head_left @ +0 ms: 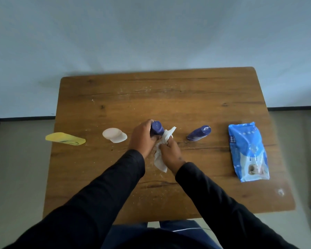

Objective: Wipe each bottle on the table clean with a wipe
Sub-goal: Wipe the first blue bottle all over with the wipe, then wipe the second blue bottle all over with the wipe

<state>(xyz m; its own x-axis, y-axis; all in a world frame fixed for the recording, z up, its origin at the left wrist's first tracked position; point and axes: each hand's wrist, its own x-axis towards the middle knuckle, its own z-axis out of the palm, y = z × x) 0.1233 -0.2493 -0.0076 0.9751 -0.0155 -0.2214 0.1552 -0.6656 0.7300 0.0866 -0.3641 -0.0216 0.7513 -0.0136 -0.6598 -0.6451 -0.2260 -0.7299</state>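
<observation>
My left hand grips a dark blue bottle upright near the middle of the wooden table. My right hand holds a white wipe pressed against the bottle's right side; the wipe's loose end hangs down toward me. A second dark blue bottle stands to the right, apart from both hands. To the left stand a white bottle and a yellow bottle at the table's left edge.
A blue pack of wipes lies flat near the table's right edge. The table's surface carries white specks. Beyond the far edge is a pale wall; floor shows on both sides.
</observation>
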